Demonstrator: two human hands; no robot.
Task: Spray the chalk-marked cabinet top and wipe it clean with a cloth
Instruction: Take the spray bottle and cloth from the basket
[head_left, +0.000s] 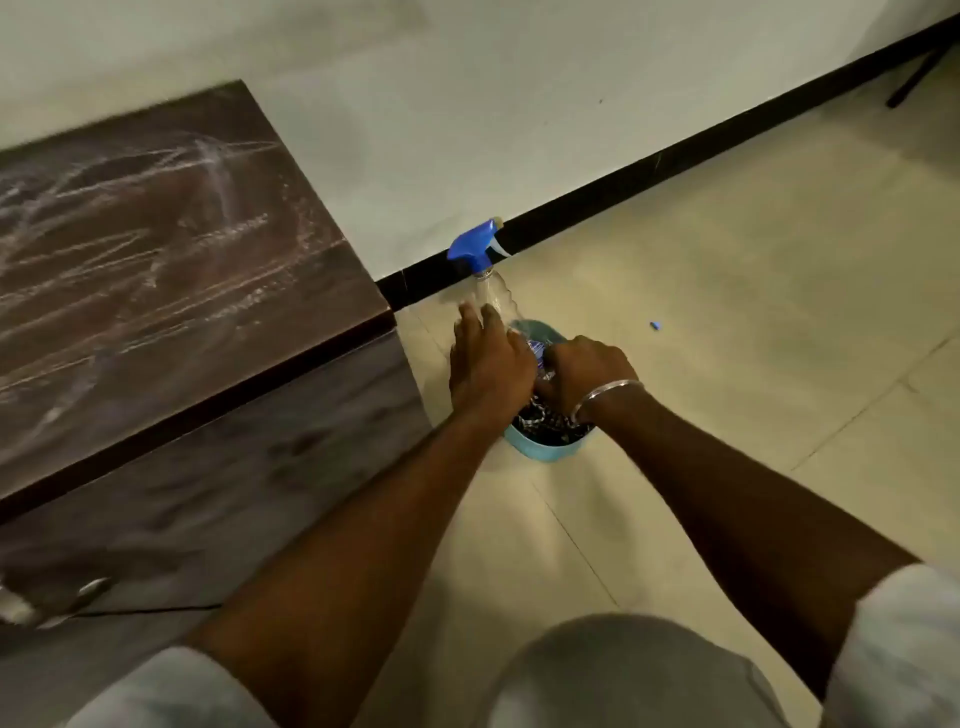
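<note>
The dark wooden cabinet top (156, 249) fills the left side and is streaked with white chalk marks. On the floor to its right stands a clear spray bottle (491, 288) with a blue trigger head. Just in front of the bottle sits a light blue tub (545, 449) holding a dark patterned cloth (545, 415). My left hand (488, 364) lies over the tub's left side, fingers reaching toward the bottle's base. My right hand (584, 369), with a metal bangle on the wrist, is closed on the cloth inside the tub.
A black skirting strip (675, 161) runs along the white wall behind the bottle. A small blue scrap (655, 326) lies on the beige tiled floor to the right. The cabinet's front face (208, 493) drops below the top, with a metal handle at lower left.
</note>
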